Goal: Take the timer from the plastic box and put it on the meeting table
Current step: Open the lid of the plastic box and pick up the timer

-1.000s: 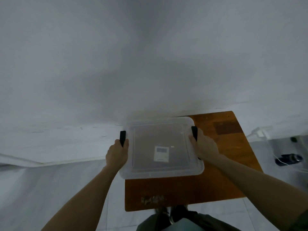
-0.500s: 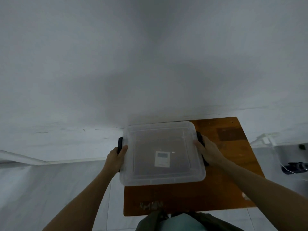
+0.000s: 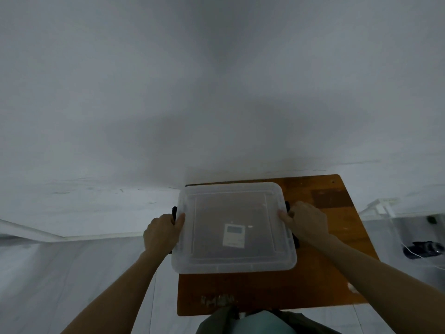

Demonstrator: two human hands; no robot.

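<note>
A clear plastic box (image 3: 216, 263) with its lid on rests on the left part of a small brown wooden table (image 3: 337, 268). A white timer (image 3: 233, 235) with a small screen lies inside, seen through the lid. My left hand (image 3: 161, 233) grips the box's left edge at a black latch (image 3: 174, 212). My right hand (image 3: 306, 222) grips the right edge over the other black latch (image 3: 287, 205).
A white wall fills the view above the table. Pale floor lies to the left and right. A dark object (image 3: 423, 248) with white cables (image 3: 385, 210) sits on the floor at the right.
Both hands have stayed on the box's sides. The right hand's fingers have shifted over the right latch. The view has tilted, so the box and table appear lower in the picture.
</note>
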